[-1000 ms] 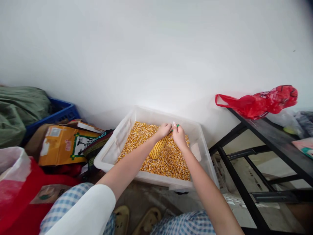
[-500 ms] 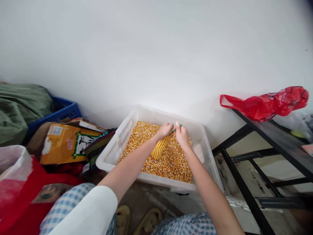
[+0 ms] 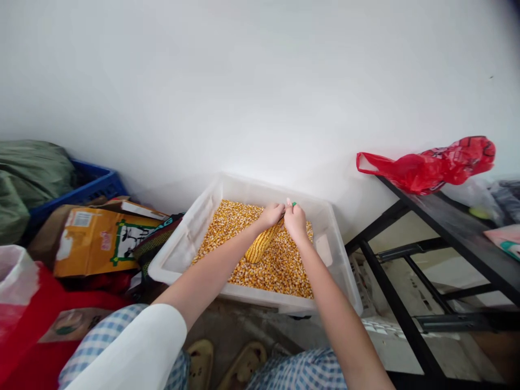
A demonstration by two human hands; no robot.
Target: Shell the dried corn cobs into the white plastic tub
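Near the middle of the frame, an ear of corn (image 3: 257, 248) lies aslant over loose kernels (image 3: 221, 230) in a translucent plastic bin (image 3: 161, 273), its long axis running from a blunt lower-left end toward the two hands at upper right. From the fingers, then, the bulk of the cob lies down and to the left. The left hand (image 3: 271, 215) is the nearer one: its fingers curl over the cob's upper end and appear to have hold of it, though the back of the hand hides the exact grip. The right hand (image 3: 295, 221) sits just beside it, to the right of the cob, fingers folded closely around a small green object (image 3: 294, 204) whose tip pokes out above; what the rest of it looks like, I cannot tell. An orange carton (image 3: 95, 241) stands left of the bin; a red plastic bag (image 3: 439, 169) lies at the right of the frame.
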